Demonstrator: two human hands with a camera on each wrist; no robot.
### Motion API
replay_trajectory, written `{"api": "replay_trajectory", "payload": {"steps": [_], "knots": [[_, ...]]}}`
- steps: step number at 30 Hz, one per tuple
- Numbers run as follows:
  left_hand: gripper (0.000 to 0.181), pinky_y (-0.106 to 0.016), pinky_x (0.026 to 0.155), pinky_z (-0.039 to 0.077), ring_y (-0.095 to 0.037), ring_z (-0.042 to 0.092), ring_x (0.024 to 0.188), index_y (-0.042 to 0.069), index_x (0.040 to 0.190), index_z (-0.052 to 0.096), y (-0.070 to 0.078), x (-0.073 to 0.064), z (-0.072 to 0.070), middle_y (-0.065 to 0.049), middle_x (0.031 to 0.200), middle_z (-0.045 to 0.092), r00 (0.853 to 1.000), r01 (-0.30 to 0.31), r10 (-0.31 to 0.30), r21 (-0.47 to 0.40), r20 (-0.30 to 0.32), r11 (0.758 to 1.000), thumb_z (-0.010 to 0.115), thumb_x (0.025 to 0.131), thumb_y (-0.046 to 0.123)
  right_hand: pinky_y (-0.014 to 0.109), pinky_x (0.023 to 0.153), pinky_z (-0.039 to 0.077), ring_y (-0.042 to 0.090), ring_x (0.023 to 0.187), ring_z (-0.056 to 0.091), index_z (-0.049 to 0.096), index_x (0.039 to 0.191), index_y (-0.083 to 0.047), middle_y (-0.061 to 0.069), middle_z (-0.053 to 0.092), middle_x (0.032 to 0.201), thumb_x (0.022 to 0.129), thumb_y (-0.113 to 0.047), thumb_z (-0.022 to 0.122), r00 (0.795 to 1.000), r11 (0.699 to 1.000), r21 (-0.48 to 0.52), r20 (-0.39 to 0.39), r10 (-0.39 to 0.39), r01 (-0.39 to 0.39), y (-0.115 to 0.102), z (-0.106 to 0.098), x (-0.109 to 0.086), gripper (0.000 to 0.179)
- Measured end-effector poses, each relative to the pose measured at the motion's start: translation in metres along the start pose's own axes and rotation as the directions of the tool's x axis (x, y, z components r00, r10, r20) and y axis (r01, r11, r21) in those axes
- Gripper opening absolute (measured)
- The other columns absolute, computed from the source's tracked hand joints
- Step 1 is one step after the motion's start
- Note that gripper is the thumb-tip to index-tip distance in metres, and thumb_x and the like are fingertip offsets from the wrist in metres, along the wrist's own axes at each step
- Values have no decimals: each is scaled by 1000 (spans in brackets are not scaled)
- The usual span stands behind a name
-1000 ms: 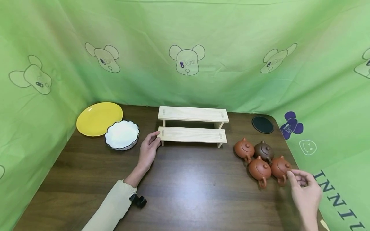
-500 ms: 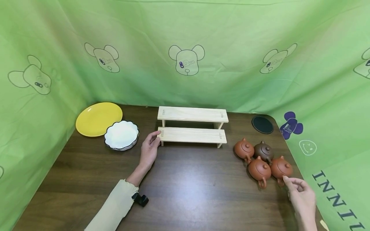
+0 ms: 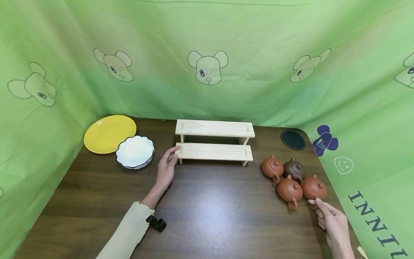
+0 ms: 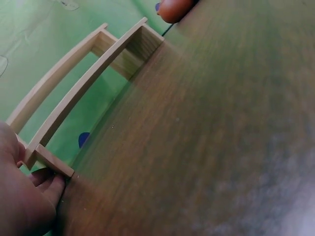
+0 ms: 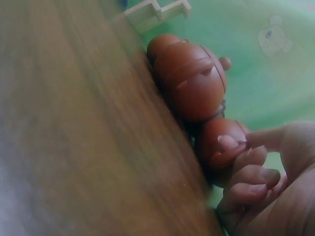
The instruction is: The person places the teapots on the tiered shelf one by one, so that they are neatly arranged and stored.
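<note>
At the right of the head view, my right hand (image 3: 334, 223) pinches the handle of the nearest-right reddish-brown teapot (image 3: 314, 187) between thumb and forefinger. Its other fingers are curled, as the right wrist view shows. That teapot stands on the table beside another reddish-brown teapot (image 3: 289, 189). Behind them are a third reddish-brown teapot (image 3: 272, 167) and a dark brown teapot (image 3: 294, 169). My left hand (image 3: 165, 171) grips the left end of a two-step wooden rack (image 3: 214, 151); in the left wrist view some fingertips (image 4: 51, 189) lie by the rack's leg.
A yellow plate (image 3: 110, 133) and a white scalloped dish (image 3: 135, 151) with a dark rim lie at the left. A black round coaster (image 3: 293, 139) sits at the back right. Green printed cloth (image 3: 207, 97) encloses the brown wooden table (image 3: 207, 216).
My right hand has moved left and down from the teapot's right side to its handle, and now pinches it. The left hand stays at the rack. The teapots have not visibly moved.
</note>
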State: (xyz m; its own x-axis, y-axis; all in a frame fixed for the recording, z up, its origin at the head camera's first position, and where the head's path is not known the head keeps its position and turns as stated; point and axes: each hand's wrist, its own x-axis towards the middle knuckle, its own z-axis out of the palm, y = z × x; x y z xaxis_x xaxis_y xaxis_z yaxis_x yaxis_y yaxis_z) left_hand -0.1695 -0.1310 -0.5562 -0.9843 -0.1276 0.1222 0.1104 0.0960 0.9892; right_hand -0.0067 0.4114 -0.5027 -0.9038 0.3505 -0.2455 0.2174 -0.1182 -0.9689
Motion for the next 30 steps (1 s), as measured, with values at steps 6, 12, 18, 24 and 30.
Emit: {"api": "replay_trajectory", "payload": {"steps": [6,12,18,24,30], "knots": [[34,-30,111,55,-17,66,134,26,150,68,-31,9,-7,-6,145,73,999,7,-5,-37,50,999,58,118,28,45,55,-2,18,56,14,91,95,-23,-14,50,61,117,-15,58,998,998,55,57,-22,18,5,-1,2,40],[32,-21,91,54,-14,67,103,31,147,70,-29,10,-8,-4,124,79,999,20,-20,-11,34,1000,62,116,33,43,55,1,15,58,27,91,98,-19,-12,58,65,117,-11,58,997,996,85,62,-40,35,7,-1,2,39],[32,-26,75,46,-16,57,84,34,146,71,-26,9,-7,-2,111,79,999,41,-41,24,25,999,63,115,29,42,55,7,0,56,47,91,98,-18,-11,62,67,116,-10,59,997,996,77,45,-57,53,8,-1,0,37],[31,-26,76,46,-18,57,86,36,145,71,-24,9,-7,-2,114,79,999,33,-34,26,30,999,62,116,27,38,54,7,1,54,45,90,100,-13,-10,69,72,115,-5,57,995,984,162,46,-84,75,8,-2,0,37],[31,-25,86,52,-18,66,102,28,145,72,-16,6,-6,1,124,81,1000,23,-23,52,10,998,62,116,23,36,54,3,9,52,34,90,103,-10,-7,73,76,115,-1,55,995,965,245,25,-98,89,7,-2,-3,38]]}}
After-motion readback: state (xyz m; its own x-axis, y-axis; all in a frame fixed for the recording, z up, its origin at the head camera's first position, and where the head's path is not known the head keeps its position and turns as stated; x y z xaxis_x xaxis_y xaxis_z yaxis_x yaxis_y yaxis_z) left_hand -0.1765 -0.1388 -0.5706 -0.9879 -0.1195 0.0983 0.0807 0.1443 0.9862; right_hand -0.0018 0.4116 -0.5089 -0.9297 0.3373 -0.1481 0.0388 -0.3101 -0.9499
